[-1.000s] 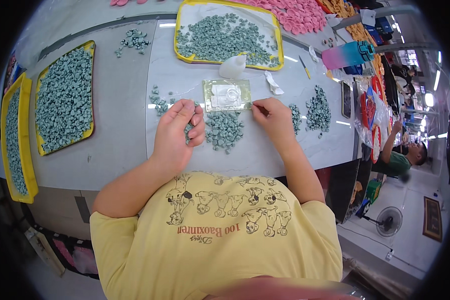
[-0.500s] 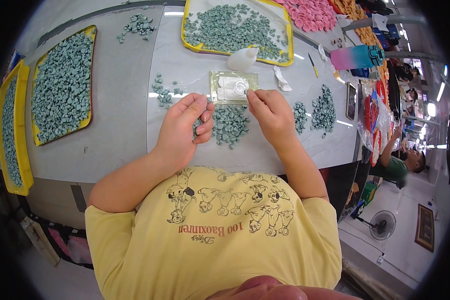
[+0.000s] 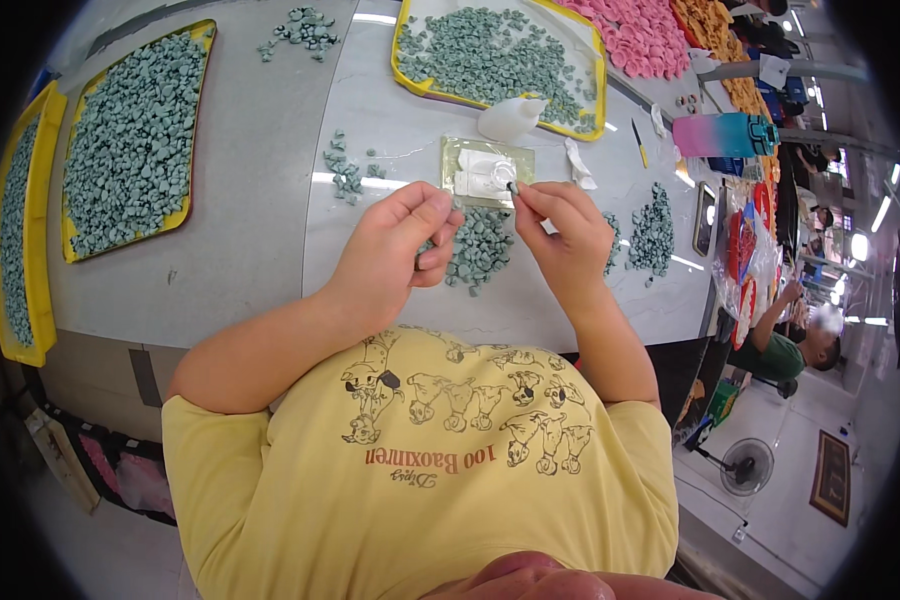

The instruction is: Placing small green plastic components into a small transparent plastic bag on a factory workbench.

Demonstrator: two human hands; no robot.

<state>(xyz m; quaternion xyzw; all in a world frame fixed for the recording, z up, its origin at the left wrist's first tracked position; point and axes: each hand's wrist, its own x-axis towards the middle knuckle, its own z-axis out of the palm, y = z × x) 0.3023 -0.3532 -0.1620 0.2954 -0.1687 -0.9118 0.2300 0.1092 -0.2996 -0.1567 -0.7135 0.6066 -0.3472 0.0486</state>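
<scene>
My left hand (image 3: 395, 240) is curled closed around small grey-green stone-like pieces; one piece (image 3: 457, 204) shows at the thumb and forefinger tips. My right hand (image 3: 570, 232) pinches a single piece with a dark spot (image 3: 513, 187) at its fingertips, over the right edge of a flat clear-yellowish packet (image 3: 451, 185). White folded sheets (image 3: 478, 175) and a small round dish-like shape (image 3: 502, 174) lie on that packet. Between my hands, nearer to me, a pile of the same pieces (image 3: 482, 250) rests on the table. Behind the packet is a white squeeze bottle (image 3: 510, 119).
A yellow tray (image 3: 402, 80) of pieces lies at the back, two more yellow trays (image 3: 202, 110) at left. Small piles (image 3: 652, 235) sit right and left. A crumpled tissue (image 3: 579, 165), a yellow-handled knife (image 3: 641, 150), a phone (image 3: 705, 218) and a pink-teal bottle (image 3: 720, 137) lie rightward.
The whole view has shifted a little, so the table's things appear farther right. The piece in my right fingertips now shows a dark spot. Both hands keep their grip near the packet.
</scene>
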